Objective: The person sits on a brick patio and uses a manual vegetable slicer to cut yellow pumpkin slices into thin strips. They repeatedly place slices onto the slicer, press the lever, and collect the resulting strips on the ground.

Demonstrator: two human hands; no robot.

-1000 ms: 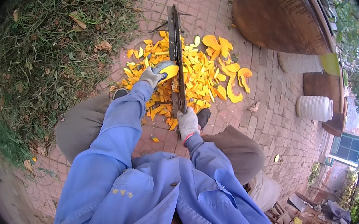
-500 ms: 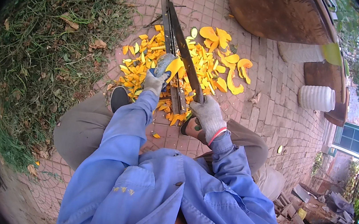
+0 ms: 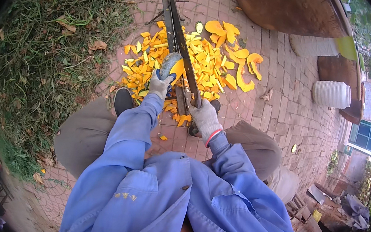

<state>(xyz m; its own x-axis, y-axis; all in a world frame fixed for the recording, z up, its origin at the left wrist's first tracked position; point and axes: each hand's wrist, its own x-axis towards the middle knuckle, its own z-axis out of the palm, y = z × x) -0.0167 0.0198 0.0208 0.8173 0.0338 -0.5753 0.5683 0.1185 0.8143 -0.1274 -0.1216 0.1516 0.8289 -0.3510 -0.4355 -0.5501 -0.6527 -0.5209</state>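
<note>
My left hand [image 3: 158, 85], in a grey work glove with blue on the fingers, grips a piece of pumpkin [image 3: 170, 63] with grey-green skin and orange flesh. It holds the piece beside a long hinged chopping blade [image 3: 185, 52], against the blade's left side. My right hand [image 3: 205, 117], gloved and with a red band at the wrist, is closed round the near end of that blade as a handle. Under the blade lies a dark metal base [image 3: 181, 100] running away from me between my feet. Cut orange pumpkin pieces [image 3: 205, 67] are heaped on both sides of it.
Larger curved pumpkin slices [image 3: 245, 85] lie right of the heap on the brick paving [image 3: 284, 107]. A pile of cut vines [image 3: 53, 62] covers the left. At the right stand a big brown vessel [image 3: 291, 10] and a white ribbed container [image 3: 331, 94].
My right hand has brought the blade handle left and inward, so the blade sits closer over the base. My left hand keeps the pumpkin piece in nearly the same place.
</note>
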